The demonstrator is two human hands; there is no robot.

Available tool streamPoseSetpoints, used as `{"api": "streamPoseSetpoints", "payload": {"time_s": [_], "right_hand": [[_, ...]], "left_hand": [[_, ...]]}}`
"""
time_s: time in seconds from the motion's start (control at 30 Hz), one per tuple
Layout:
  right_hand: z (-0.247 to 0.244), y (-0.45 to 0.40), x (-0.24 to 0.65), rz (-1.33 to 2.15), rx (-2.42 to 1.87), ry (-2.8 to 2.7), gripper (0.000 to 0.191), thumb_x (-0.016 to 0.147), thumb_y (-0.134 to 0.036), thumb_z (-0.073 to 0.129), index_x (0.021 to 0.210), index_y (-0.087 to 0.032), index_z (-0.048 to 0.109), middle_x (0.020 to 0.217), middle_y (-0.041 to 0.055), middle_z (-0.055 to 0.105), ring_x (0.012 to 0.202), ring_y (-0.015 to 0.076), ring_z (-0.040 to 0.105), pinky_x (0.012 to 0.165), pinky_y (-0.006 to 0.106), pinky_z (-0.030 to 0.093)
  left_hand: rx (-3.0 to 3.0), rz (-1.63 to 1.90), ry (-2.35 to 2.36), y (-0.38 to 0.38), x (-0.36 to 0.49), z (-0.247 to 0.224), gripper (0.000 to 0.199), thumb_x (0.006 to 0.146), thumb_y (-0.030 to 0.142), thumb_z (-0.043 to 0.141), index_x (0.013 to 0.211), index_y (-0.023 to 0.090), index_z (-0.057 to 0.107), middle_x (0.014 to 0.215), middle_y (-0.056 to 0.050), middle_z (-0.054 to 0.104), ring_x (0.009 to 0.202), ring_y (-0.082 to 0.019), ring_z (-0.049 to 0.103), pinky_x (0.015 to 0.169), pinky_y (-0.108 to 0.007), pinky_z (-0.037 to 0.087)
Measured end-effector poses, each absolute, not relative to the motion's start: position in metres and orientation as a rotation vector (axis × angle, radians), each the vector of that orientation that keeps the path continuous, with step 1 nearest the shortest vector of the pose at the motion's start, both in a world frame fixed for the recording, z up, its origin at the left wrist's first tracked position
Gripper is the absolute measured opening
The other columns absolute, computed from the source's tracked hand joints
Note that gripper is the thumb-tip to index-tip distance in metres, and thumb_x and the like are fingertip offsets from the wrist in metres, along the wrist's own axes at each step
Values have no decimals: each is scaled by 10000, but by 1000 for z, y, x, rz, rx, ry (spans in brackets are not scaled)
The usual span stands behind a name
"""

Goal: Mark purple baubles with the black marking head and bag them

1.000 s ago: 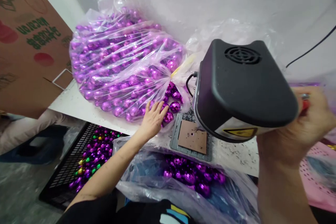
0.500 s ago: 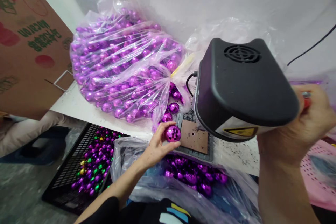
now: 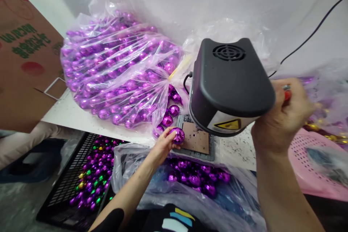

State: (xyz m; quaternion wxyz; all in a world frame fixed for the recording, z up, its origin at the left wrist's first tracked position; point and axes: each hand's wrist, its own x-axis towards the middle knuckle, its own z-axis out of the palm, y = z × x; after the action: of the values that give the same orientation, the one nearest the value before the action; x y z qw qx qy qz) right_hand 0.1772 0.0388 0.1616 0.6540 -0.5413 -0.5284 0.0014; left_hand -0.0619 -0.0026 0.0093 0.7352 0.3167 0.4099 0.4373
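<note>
A shiny purple faceted ball (image 3: 178,135) is pinched between the fingers of my left hand (image 3: 163,144), at the left edge of a brown plate (image 3: 199,141) with a small hole. My right hand (image 3: 285,116) is wrapped round a red-and-metal handle at the right side of a black machine (image 3: 233,79) with a round vent and a yellow warning label. The machine's head hangs over the back of the plate. Several loose purple balls (image 3: 168,120) lie just left of the plate.
A big clear bag of purple balls (image 3: 116,69) stands at the back left, beside a cardboard box (image 3: 29,90). Below are a black crate (image 3: 61,185) of coloured balls and an open plastic bag (image 3: 130,156) with purple balls. A pink basket (image 3: 307,166) sits at the right.
My left hand has turned the ball, and its fingers now lie more over the ball's left side. The whole view has shifted, so the machine and my right hand appear further left.
</note>
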Motion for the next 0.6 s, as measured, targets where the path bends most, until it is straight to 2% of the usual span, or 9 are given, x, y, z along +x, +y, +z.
{"api": "streamPoseSetpoints", "payload": {"time_s": [0.1,0.17,0.23,0.3,0.43,0.6], "right_hand": [[161,39,178,-22,-1246,-1227,500,926,-621,470,734,-164,535,594,-63,439,579,39,385,581,232,310],[162,39,178,-30,-1249,-1232,506,924,-631,468,733,-166,529,600,-64,429,582,37,379,583,230,308],[162,38,177,-27,-1253,-1229,509,920,-640,467,739,-169,528,602,-65,422,584,37,375,583,229,307],[162,38,176,-20,-1260,-1228,506,922,-641,461,746,-172,530,603,-65,423,584,38,373,579,229,303],[163,36,174,-2,-1269,-1217,506,919,-648,461,749,-176,531,598,-66,418,579,40,366,574,230,295],[164,36,174,16,-1259,-1211,501,912,-640,489,754,-167,538,619,-60,428,594,38,379,591,234,311]], "left_hand": [[967,964,1038,0,-54,7,574,778,425,815,1259,219,578,1066,-45,694,941,-205,670,781,-298,537],[1233,996,1128,1,-49,2,605,770,376,824,1296,229,566,1252,-62,651,1154,-244,612,974,-355,499],[1450,1003,1198,3,-42,-4,604,786,354,810,1316,223,551,1331,-78,617,1238,-266,571,1080,-411,437],[1606,1003,1243,3,-36,-11,573,806,336,793,1307,210,547,1286,-90,643,1201,-276,599,1071,-445,447],[1832,1076,1284,3,-25,-21,540,811,300,797,1280,203,550,1228,-99,670,1143,-283,635,1009,-439,491],[1926,1109,1334,4,-17,-30,562,813,345,808,1286,201,539,1230,-123,664,1133,-302,631,977,-444,486]]}}
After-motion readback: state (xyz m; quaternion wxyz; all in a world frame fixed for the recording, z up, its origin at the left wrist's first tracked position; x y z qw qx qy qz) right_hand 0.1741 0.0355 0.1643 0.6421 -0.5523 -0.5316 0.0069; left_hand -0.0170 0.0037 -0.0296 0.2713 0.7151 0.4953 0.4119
